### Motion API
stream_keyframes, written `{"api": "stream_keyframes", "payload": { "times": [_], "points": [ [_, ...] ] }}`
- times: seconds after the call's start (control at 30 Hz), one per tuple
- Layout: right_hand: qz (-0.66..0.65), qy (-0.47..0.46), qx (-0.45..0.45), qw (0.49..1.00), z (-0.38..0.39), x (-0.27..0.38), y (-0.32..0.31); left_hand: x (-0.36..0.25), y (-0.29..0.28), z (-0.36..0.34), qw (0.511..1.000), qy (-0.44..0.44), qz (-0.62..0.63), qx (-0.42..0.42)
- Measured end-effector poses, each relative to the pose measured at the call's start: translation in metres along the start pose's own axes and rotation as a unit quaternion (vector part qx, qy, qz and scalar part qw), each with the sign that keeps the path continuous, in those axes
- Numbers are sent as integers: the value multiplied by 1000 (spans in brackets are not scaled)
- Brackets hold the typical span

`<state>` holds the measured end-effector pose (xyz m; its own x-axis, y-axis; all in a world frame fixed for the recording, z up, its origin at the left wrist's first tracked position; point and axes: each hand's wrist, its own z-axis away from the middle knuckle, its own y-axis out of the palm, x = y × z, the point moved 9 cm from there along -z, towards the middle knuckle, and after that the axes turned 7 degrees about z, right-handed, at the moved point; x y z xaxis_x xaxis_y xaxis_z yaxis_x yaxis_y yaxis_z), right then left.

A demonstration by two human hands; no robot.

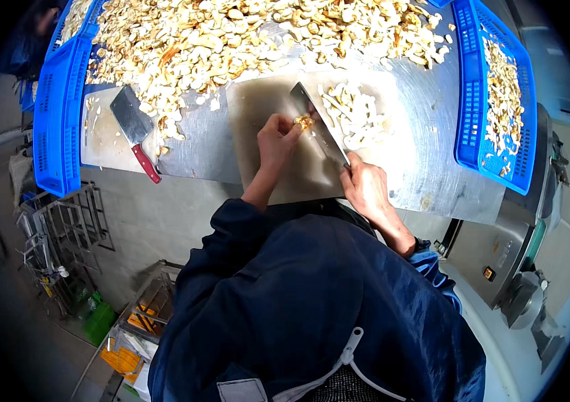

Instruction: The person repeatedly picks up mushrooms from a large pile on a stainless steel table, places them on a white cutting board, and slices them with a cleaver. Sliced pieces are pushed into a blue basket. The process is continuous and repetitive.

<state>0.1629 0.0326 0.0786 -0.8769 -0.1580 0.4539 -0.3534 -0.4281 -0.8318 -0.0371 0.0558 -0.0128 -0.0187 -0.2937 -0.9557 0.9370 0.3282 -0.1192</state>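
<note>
In my right hand (368,186) is the handle of a broad-bladed knife (327,134), its blade slanting up and left over a pale cutting board (258,100). Between the fingertips and thumb of my left hand (275,144) is a brown-and-yellow mushroom piece (304,122), close to the left side of the blade. A small heap of pale cut mushroom pieces (354,114) lies on the board to the blade's right. Beyond the board, a wide pile of pale and brown mushroom pieces (198,40) covers the metal table (204,151).
A cleaver (133,117) with a red handle rests on another board (100,144) at the left. Blue plastic crates stand at both sides: a left crate (57,127) and a right crate (467,127) holding small pieces. Metal equipment (492,261) stands low at the right.
</note>
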Motion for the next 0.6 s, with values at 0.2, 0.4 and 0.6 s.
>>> {"api": "stream_keyframes", "payload": {
  "times": [0.2,0.4,0.6],
  "points": [
    [18,-16,9,1000,-5,6,-1,16,4,-2,996,-65,59,3],
    [29,-35,19,999,-5,12,-1,15,5,-1,994,-82,73,5],
    [60,-50,-38,996,-32,22,9,16,5,-2,997,-73,35,-3]
  ]
}}
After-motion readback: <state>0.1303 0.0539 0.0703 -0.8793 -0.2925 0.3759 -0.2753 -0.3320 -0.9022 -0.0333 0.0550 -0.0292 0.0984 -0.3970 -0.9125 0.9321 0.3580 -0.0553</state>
